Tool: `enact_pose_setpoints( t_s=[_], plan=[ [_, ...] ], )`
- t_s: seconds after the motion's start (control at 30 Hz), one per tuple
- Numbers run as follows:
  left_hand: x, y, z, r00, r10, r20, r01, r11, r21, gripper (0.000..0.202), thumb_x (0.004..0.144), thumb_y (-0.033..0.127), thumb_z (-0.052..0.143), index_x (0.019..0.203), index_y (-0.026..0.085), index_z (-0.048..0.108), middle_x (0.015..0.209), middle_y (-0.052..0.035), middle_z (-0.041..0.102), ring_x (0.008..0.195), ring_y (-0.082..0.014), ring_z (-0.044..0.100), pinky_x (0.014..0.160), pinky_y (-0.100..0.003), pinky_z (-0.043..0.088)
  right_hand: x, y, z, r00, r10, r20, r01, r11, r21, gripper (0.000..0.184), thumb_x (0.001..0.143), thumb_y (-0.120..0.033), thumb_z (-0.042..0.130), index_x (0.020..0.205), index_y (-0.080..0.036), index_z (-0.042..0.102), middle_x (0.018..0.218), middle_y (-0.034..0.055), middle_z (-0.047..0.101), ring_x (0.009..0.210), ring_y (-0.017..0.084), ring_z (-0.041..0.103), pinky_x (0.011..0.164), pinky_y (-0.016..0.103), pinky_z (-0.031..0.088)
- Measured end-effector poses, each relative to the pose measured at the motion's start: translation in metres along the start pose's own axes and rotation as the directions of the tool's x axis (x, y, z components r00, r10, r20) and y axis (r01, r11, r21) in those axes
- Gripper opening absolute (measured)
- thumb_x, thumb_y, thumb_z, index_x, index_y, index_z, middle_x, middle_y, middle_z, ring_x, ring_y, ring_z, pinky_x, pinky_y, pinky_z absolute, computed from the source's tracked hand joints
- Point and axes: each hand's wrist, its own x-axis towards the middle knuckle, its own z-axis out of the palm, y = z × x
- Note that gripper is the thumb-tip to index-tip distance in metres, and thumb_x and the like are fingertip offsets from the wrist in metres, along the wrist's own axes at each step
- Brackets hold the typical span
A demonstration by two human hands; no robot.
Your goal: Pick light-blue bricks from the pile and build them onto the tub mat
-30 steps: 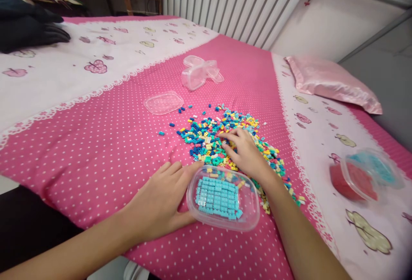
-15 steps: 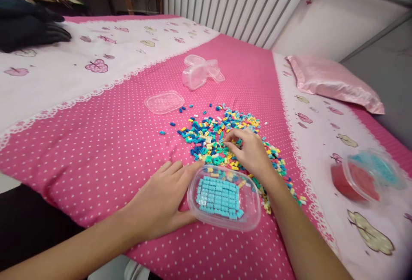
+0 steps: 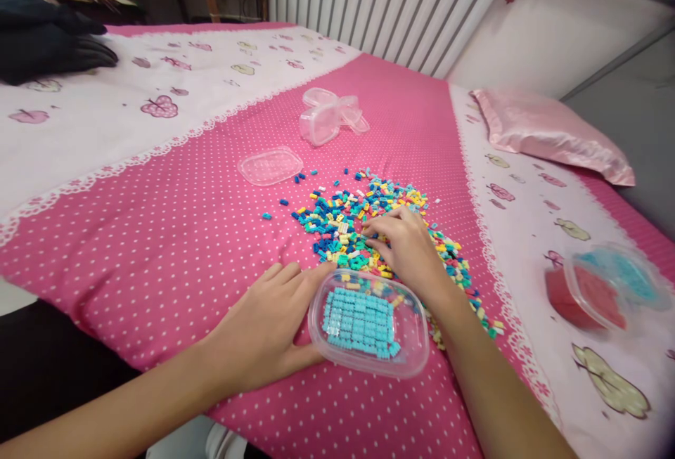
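Note:
A heap of small coloured bricks (image 3: 345, 216) lies on the pink dotted bedspread (image 3: 174, 234). My right hand (image 3: 406, 248) rests on the heap, fingers curled with the tips among the bricks; what they pinch, if anything, is too small to see. In front of the heap stands a clear plastic tub (image 3: 369, 322) with a layer of light blue bricks. My left hand (image 3: 264, 329) lies flat against the tub's left side, fingers stretched out and thumb along its near rim.
A clear lid (image 3: 270, 166) and a cluster of empty clear tubs (image 3: 327, 116) lie beyond the heap. At the right sit tubs of red and blue bricks (image 3: 595, 290). A pink pillow (image 3: 548, 136), dark clothing (image 3: 47, 44) and a radiator (image 3: 390, 9) border the bed.
My right hand's fingers have shifted slightly within the heap, curling in and then settling a little lower. The left hand and tub stay put.

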Motion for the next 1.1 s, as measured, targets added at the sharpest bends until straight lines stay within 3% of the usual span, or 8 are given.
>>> enact_pose_setpoints(
  t_s=[0.27,0.47,0.67,0.77,0.9,1.1],
  plan=[
    [-0.001,0.0,0.0,1.0,0.0,-0.004,0.0,1.0,-0.008,0.071,0.097,0.065,0.059,0.151,0.023,0.039,0.133,-0.0116,0.068,0.104,-0.0308,0.066,0.088,-0.045,0.048,0.002,-0.007,-0.011,0.995,0.036,-0.09,-0.023,0.989,0.147,0.009,0.084,-0.016,0.073,0.082,-0.024,0.073,0.091,0.0033,0.079,0.092,0.025,0.07,0.089,0.042,0.052],
    [-0.002,0.0,0.001,1.0,0.007,0.015,-0.008,1.0,0.027,0.07,0.099,0.063,0.056,0.151,0.022,0.034,0.145,-0.0142,0.063,0.11,-0.0319,0.065,0.093,-0.048,0.047,-0.008,-0.044,-0.046,0.992,0.077,-0.104,-0.05,0.967,0.248,0.01,0.089,-0.026,0.069,0.091,-0.026,0.079,0.08,-0.0015,0.078,0.069,0.017,0.07,0.066,0.031,0.053],
    [-0.003,0.001,0.001,1.0,0.0,-0.02,0.0,1.0,0.017,0.066,0.097,0.058,0.06,0.149,0.023,0.039,0.129,-0.0115,0.069,0.102,-0.0306,0.066,0.088,-0.046,0.047,-0.018,-0.077,-0.069,0.998,0.06,-0.004,-0.057,0.956,0.289,0.02,0.087,-0.022,0.066,0.095,-0.032,0.081,0.087,-0.0044,0.081,0.072,0.017,0.074,0.068,0.033,0.057],
    [-0.003,0.002,0.001,0.999,0.001,-0.044,0.0,1.0,0.023,0.065,0.096,0.056,0.061,0.147,0.021,0.041,0.123,-0.0113,0.071,0.099,-0.0301,0.065,0.084,-0.043,0.048,-0.023,-0.083,-0.073,0.998,0.032,0.058,-0.045,0.969,0.245,0.02,0.087,-0.02,0.067,0.096,-0.033,0.079,0.089,-0.0056,0.082,0.073,0.017,0.075,0.068,0.032,0.057],
    [-0.003,0.004,0.001,0.996,-0.01,-0.085,0.01,1.0,0.002,0.061,0.095,0.054,0.062,0.144,0.023,0.044,0.118,-0.0096,0.071,0.098,-0.0287,0.065,0.084,-0.042,0.048,-0.036,-0.082,-0.073,0.988,-0.01,0.151,-0.004,0.996,0.09,0.02,0.084,-0.016,0.064,0.09,-0.032,0.077,0.077,-0.0064,0.079,0.066,0.017,0.074,0.059,0.03,0.053],
    [-0.003,0.004,0.003,0.995,-0.017,-0.103,0.018,1.0,0.01,0.061,0.095,0.053,0.062,0.143,0.023,0.043,0.116,-0.0094,0.07,0.099,-0.0285,0.065,0.083,-0.042,0.049,-0.058,-0.086,-0.063,0.99,-0.014,0.137,0.03,0.993,-0.112,0.017,0.087,-0.018,0.056,0.085,-0.029,0.069,0.078,-0.0001,0.074,0.061,0.019,0.067,0.055,0.032,0.047]
  ],
)
